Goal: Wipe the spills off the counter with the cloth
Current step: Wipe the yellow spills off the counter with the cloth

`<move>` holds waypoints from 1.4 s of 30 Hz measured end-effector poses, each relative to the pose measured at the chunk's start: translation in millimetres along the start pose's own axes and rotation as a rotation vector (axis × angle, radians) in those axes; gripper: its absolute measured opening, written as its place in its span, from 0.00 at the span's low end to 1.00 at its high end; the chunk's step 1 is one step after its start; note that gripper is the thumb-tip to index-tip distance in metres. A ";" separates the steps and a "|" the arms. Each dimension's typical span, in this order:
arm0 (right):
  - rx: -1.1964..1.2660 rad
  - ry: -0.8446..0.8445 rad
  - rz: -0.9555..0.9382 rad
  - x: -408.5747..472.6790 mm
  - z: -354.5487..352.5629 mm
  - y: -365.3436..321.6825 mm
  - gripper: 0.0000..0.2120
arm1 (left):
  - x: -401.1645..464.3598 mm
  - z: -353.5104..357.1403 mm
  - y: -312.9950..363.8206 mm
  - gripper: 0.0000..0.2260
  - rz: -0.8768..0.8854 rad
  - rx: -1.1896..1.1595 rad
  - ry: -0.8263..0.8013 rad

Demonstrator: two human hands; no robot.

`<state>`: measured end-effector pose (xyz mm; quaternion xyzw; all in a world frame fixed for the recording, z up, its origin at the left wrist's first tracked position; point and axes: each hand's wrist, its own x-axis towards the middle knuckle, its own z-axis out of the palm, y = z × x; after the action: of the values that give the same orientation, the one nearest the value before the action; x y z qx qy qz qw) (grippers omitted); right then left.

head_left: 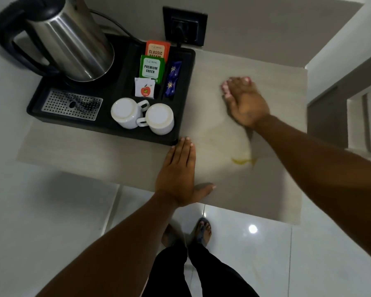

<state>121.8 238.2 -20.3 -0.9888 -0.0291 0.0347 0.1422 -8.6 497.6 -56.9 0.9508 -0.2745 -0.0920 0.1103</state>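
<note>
**A:** Where are your hands on the desk?

**B:** Your left hand lies flat on the near edge, fingers straight and together, thumb spread to the side, gripping nothing. Its fingertips reach almost to the near right corner of the black tray. Your right hand is pressed palm-down farther back on the right half of the desk, blurred, fingers held together.

**A:** And the cloth?

**B:** A pale cloth seems to lie under your right hand and trail toward you, but it is close to the desk's colour and its outline is hard to make out. You cannot tell from here whether the hand grips it or only presses on it.

**A:** The spill?

**B:** A yellow smear sits on the desk near the front, between your two arms, just beside your right forearm and well apart from the left hand. A faint wet sheen shows on the surface behind it.

**A:** What is on the tray?

**B:** A steel kettle at the back left, a perforated metal plate in front of it, two white cups upside down, touching each other, and tea packets standing in the slots behind the cups.
</note>
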 end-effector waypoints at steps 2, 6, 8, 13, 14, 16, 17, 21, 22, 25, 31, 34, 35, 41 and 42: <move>0.008 -0.040 -0.129 -18.7 14.7 -33.5 0.27 | -1.6 0.9 -0.3 0.54 0.009 -0.004 0.006; -0.032 -0.116 -0.308 -95.5 37.8 -62.0 0.26 | -0.6 5.1 -2.9 0.54 0.007 -0.022 0.013; -0.048 -0.136 -0.275 -138.4 38.6 -48.8 0.26 | -0.8 7.2 -4.2 0.54 0.006 -0.027 0.028; -0.021 -0.007 0.087 -152.1 8.2 22.1 0.26 | -2.7 5.5 -3.0 0.54 0.023 -0.023 0.034; -0.017 0.005 0.178 -139.0 3.3 30.7 0.26 | -3.3 3.8 -2.0 0.54 0.026 -0.018 0.023; -0.008 0.040 0.280 -113.7 -0.9 31.4 0.25 | -4.0 1.4 -0.6 0.54 0.027 -0.014 0.000; -0.005 0.059 0.298 -104.7 0.4 24.6 0.25 | -4.0 0.9 -0.3 0.55 0.024 -0.011 -0.006; 0.043 0.102 0.257 -117.8 23.6 -32.9 0.23 | -2.7 0.7 0.5 0.53 0.027 0.032 -0.022; 0.048 0.100 0.242 -132.8 31.8 -49.1 0.23 | -2.4 1.1 0.7 0.52 0.031 0.049 -0.024; 0.033 0.051 0.230 -188.0 48.7 -74.1 0.25 | -2.0 1.7 -0.5 0.50 0.041 0.063 -0.025; 0.061 0.090 0.516 -228.2 20.5 -0.5 0.28 | -3.1 2.5 -2.2 0.49 0.037 0.079 -0.034; 0.033 0.130 0.596 -184.4 10.2 20.6 0.26 | -1.9 -0.5 -0.9 0.40 0.033 0.058 -0.026; 0.037 0.144 0.588 -169.6 10.8 17.7 0.26 | -1.9 -0.9 -0.4 0.37 0.030 0.051 -0.015; 0.075 0.121 0.295 -146.1 44.7 -75.6 0.27 | 0.4 -0.4 0.8 0.27 0.010 -0.010 0.027; 0.067 0.120 0.263 -157.6 52.4 -91.6 0.28 | 0.8 -1.0 0.9 0.26 0.011 -0.017 0.026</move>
<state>-43.6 329.9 -35.0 -0.9790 0.1105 -0.0053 0.1710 -8.2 496.6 -55.8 0.9494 -0.2774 -0.0815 0.1223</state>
